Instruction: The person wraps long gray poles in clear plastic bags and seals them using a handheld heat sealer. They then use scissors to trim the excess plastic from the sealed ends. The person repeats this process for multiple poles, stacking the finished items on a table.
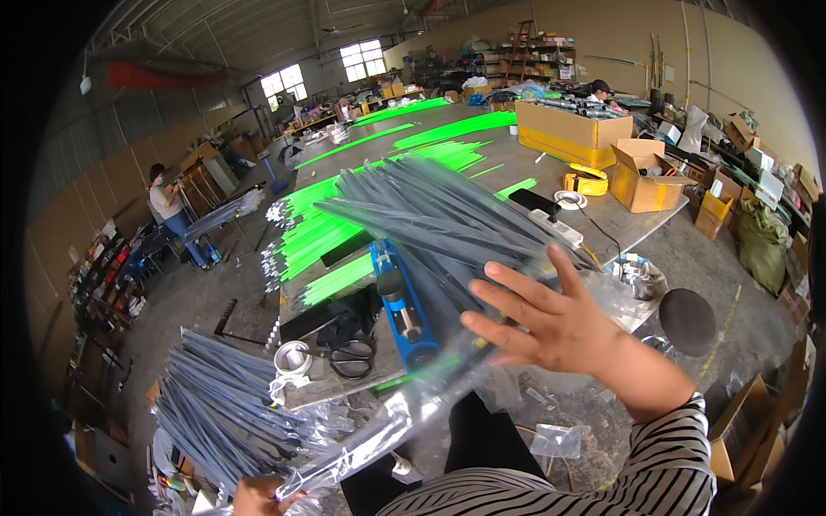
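Note:
At the lower edge my left hand is closed on the end of a long clear plastic sleeve. The sleeve slants up to the right, toward my right hand, which has its fingers spread and grips nothing. Whether its fingertips touch the sleeve I cannot tell. Beyond that hand lies a pile of dark grey rods in clear plastic, across the table. A blue tool with a black and metal cylinder lies left of the pile. Bright green rods with white ends spread out behind it.
Black-handled scissors and a white tape roll lie at the table's near left corner. More wrapped grey rods stand lower left. Cardboard boxes, a yellow tape roll and a power strip sit right. A person stands far left.

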`<action>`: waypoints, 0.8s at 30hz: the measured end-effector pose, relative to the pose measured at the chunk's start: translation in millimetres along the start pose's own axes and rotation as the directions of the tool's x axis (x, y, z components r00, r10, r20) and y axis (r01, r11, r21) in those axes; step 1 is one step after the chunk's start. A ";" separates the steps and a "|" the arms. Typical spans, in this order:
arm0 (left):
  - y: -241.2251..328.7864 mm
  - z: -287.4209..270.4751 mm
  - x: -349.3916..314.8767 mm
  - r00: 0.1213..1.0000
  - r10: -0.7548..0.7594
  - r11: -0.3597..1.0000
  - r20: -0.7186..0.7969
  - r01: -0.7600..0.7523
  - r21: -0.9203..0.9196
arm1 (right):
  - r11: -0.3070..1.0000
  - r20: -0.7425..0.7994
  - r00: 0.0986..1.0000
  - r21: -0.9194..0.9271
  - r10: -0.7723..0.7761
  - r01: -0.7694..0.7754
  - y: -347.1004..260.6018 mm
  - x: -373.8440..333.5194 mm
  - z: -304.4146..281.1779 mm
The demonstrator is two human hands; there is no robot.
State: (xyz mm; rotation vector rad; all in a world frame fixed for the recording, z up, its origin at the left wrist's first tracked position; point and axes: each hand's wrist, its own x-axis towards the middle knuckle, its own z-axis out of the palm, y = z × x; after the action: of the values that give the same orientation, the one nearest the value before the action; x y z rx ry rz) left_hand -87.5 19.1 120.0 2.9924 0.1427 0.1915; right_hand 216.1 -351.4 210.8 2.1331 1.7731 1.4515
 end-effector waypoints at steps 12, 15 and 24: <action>58.5 -30.5 61.6 0.660 0.021 0.968 -0.751 0.173 0.179 | 0.778 0.394 0.672 -0.302 0.628 -0.551 78.2 -97.1 -2.0; 50.5 -2.3 57.1 0.762 -0.111 0.978 -0.638 0.197 0.065 | 0.578 0.396 0.440 -0.365 0.806 -0.730 101.6 -117.1 10.9; 41.8 46.4 46.7 0.817 -0.234 0.967 -0.527 0.250 -0.042 | 0.310 0.593 0.155 -0.168 0.790 -0.936 135.3 -178.7 99.1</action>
State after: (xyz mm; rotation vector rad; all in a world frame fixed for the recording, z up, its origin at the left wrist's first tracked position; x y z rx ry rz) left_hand -31.6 -23.5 86.1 2.8225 0.5838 0.9896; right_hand 395.9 -487.4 114.6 3.4645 0.3091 0.2722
